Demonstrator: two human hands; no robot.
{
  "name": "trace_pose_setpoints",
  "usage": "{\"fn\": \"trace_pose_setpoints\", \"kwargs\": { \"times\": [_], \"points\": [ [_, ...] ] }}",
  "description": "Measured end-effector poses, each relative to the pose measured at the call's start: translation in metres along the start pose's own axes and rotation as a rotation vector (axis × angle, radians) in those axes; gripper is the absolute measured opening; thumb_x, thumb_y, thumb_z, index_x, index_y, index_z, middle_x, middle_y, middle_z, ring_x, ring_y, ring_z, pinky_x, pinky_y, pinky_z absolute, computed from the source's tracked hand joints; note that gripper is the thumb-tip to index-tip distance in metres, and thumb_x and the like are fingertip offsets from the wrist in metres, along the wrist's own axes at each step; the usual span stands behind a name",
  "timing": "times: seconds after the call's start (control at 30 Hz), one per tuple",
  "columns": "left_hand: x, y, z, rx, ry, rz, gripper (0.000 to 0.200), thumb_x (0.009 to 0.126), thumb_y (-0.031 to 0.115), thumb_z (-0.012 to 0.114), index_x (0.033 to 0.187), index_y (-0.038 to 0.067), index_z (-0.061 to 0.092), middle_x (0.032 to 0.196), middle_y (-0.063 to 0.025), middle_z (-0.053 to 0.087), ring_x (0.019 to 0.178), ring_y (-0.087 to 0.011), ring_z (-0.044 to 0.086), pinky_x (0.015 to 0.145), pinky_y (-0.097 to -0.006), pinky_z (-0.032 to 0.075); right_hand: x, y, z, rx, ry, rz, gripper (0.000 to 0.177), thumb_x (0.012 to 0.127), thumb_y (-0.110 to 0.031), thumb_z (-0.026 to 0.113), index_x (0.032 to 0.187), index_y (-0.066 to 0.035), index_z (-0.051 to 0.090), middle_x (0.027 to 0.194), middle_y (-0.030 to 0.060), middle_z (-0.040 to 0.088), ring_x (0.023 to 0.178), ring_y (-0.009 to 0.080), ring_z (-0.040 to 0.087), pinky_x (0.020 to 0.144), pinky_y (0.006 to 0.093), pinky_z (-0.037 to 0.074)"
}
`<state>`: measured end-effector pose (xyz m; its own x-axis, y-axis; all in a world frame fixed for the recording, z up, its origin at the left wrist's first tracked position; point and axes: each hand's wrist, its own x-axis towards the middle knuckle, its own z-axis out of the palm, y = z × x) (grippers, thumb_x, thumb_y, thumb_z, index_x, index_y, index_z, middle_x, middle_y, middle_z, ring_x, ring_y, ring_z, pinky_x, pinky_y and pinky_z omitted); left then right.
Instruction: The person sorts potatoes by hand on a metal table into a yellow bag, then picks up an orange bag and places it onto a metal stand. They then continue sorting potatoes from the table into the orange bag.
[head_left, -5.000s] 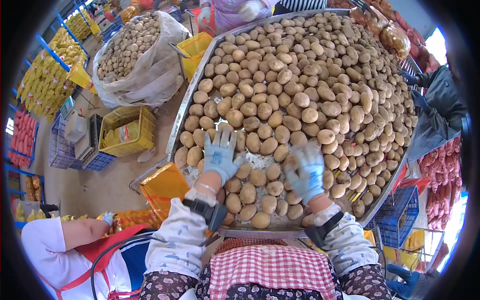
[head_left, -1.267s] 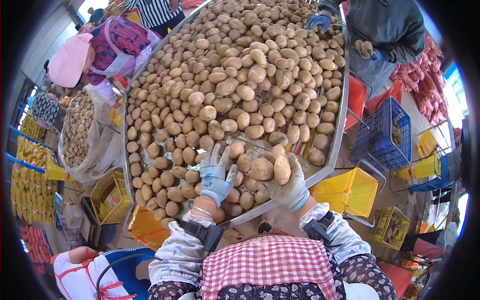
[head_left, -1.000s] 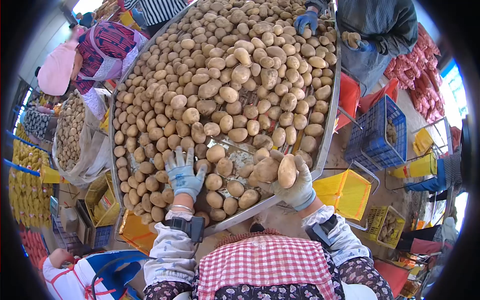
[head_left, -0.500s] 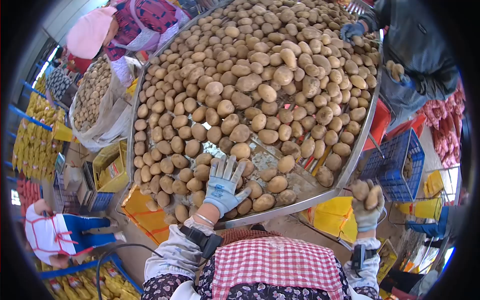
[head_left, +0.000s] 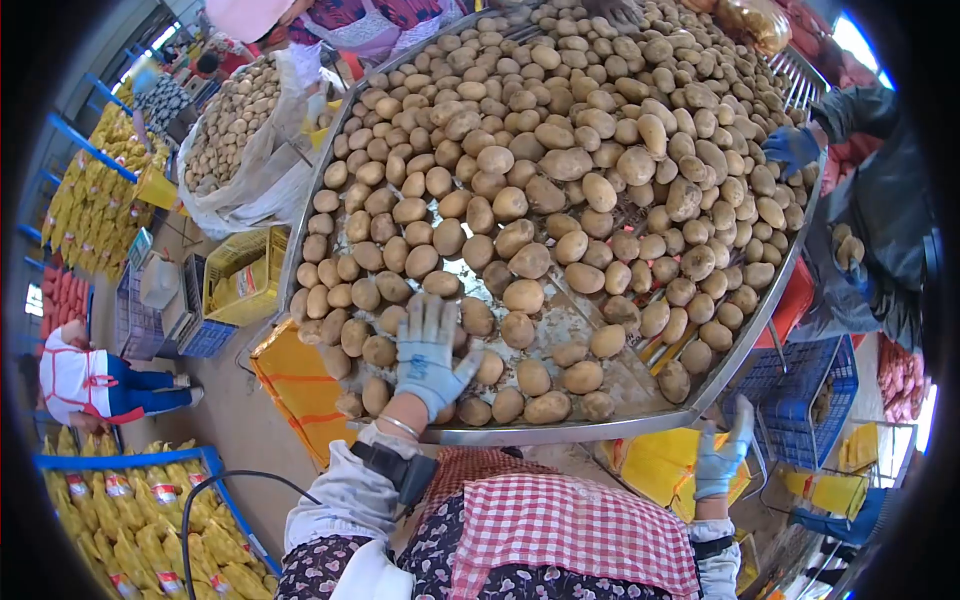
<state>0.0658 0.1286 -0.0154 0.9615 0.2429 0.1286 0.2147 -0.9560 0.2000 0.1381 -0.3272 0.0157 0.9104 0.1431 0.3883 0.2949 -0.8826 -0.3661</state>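
Observation:
My left hand (head_left: 430,362), in a pale blue-and-white work glove, lies flat with fingers spread on potatoes near the front edge of a metal-rimmed sorting table (head_left: 560,433). Loose potatoes (head_left: 525,296) cover most of the tabletop, heaped higher toward the back. Off the table's front right side, my right hand (head_left: 722,458), gloved too, is raised with its fingers apart and nothing in it. Close beside that hand are a yellow bag (head_left: 660,465) under the table edge and a blue plastic crate (head_left: 800,395).
At the right stands a co-worker in dark clothes, one blue-gloved hand (head_left: 792,150) at the potatoes, the other holding potatoes (head_left: 848,248). Another person works at the far left beside a white sack of potatoes (head_left: 235,130). A yellow crate (head_left: 245,275) and an orange bag (head_left: 300,385) stand left.
My right hand has opened and let go of the potatoes it held; where they went does not show. My left hand stays spread on the potatoes. The view has shifted.

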Motion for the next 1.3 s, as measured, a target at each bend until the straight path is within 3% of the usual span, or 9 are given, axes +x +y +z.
{"fn": "trace_pose_setpoints", "kwargs": {
  "times": [0.1, 0.27, 0.33, 0.47, 0.6, 0.67, 0.87, 1.03, 1.3],
  "points": [
    [-0.034, 0.011, -0.008, -0.087, -0.056, 0.057, 0.087, 0.076, 0.049, 0.061, 0.144, 0.005, 0.029, 0.149, -0.0225, 0.024, 0.139, -0.0399, 0.018, 0.113, -0.0541, 0.009, 0.048, -0.091, 0.019, 0.148, -0.278, -0.468, 0.070, 0.068, -0.021, 0.074, 0.130, -0.001, 0.047, 0.118, 0.0219, 0.057, 0.108, 0.0384, 0.055, 0.094, 0.0448, 0.045],
    [-0.080, -0.032, -0.034, 0.085, -0.103, -0.236, 0.096, 0.072, 0.058, 0.063, 0.145, 0.007, 0.028, 0.148, -0.0222, 0.025, 0.139, -0.0402, 0.018, 0.113, -0.0548, 0.007, 0.053, -0.162, 0.066, -0.002, -0.990, -0.276, 0.074, 0.074, -0.042, 0.070, 0.132, -0.003, 0.045, 0.106, 0.0204, 0.061, 0.096, 0.0349, 0.061, 0.083, 0.0435, 0.049],
    [-0.086, -0.057, -0.036, 0.226, -0.147, -0.454, 0.096, 0.072, 0.059, 0.062, 0.145, 0.005, 0.028, 0.147, -0.0227, 0.026, 0.138, -0.0405, 0.019, 0.112, -0.0550, 0.007, 0.047, -0.175, 0.089, 0.024, -0.999, -0.352, 0.076, 0.075, -0.045, 0.067, 0.134, -0.004, 0.043, 0.105, 0.0204, 0.061, 0.093, 0.0355, 0.061, 0.080, 0.0437, 0.049],
    [-0.085, -0.087, -0.027, 0.447, 0.020, -0.417, 0.099, 0.072, 0.062, 0.061, 0.146, 0.008, 0.025, 0.151, -0.0208, 0.020, 0.140, -0.0403, 0.015, 0.113, -0.0550, 0.005, 0.040, -0.191, 0.114, 0.163, -0.772, -0.682, 0.079, 0.077, -0.048, 0.066, 0.139, -0.008, 0.037, 0.105, 0.0206, 0.061, 0.090, 0.0371, 0.061, 0.075, 0.0440, 0.049],
    [-0.075, -0.069, -0.037, 0.003, -0.019, -0.181, 0.100, 0.070, 0.061, 0.064, 0.147, 0.012, 0.024, 0.151, -0.0183, 0.022, 0.140, -0.0392, 0.016, 0.112, -0.0561, 0.009, 0.055, -0.205, 0.088, 0.106, -0.773, -0.542, 0.078, 0.078, -0.048, 0.065, 0.139, -0.010, 0.037, 0.103, 0.0197, 0.063, 0.091, 0.0364, 0.062, 0.075, 0.0428, 0.050],
    [-0.077, -0.084, -0.046, 0.141, -0.164, -0.389, 0.096, 0.068, 0.058, 0.067, 0.145, 0.014, 0.029, 0.149, -0.0184, 0.024, 0.139, -0.0389, 0.018, 0.111, -0.0572, 0.011, 0.058, -0.215, 0.082, -0.195, -1.205, -0.282, 0.074, 0.077, -0.048, 0.066, 0.133, -0.006, 0.043, 0.094, 0.0215, 0.065, 0.085, 0.0361, 0.064, 0.073, 0.0423, 0.051],
    [-0.057, -0.110, -0.047, -0.063, 0.119, -0.251, 0.072, 0.072, 0.043, 0.070, 0.134, 0.014, 0.047, 0.146, -0.0173, 0.031, 0.134, -0.0438, 0.023, 0.110, -0.0557, 0.016, 0.027, -0.210, 0.105, -0.026, -1.138, -0.209, 0.075, 0.080, -0.048, 0.064, 0.139, -0.011, 0.035, 0.101, 0.0207, 0.066, 0.093, 0.0385, 0.063, 0.081, 0.0442, 0.050],
    [0.046, -0.092, -0.010, -0.081, 0.174, 0.144, 0.059, 0.072, 0.040, 0.070, 0.127, 0.020, 0.056, 0.147, -0.0170, 0.030, 0.136, -0.0419, 0.021, 0.111, -0.0540, 0.017, 0.016, -0.212, 0.104, 0.349, -0.702, 0.094, 0.044, 0.087, -0.034, 0.061, 0.124, -0.009, 0.056, 0.095, 0.0196, 0.067, 0.084, 0.0289, 0.067, 0.076, 0.0355, 0.052],
    [0.106, -0.067, -0.005, 0.052, -0.145, 0.123, 0.058, 0.074, 0.054, 0.064, 0.119, 0.017, 0.063, 0.147, -0.0138, 0.031, 0.138, -0.0391, 0.018, 0.113, -0.0539, 0.011, 0.009, -0.180, 0.120, 0.421, -0.458, 0.182, 0.036, 0.092, -0.029, 0.058, 0.120, -0.006, 0.059, 0.093, 0.0100, 0.068, 0.084, 0.0175, 0.065, 0.076, 0.0289, 0.050]
  ]
}}
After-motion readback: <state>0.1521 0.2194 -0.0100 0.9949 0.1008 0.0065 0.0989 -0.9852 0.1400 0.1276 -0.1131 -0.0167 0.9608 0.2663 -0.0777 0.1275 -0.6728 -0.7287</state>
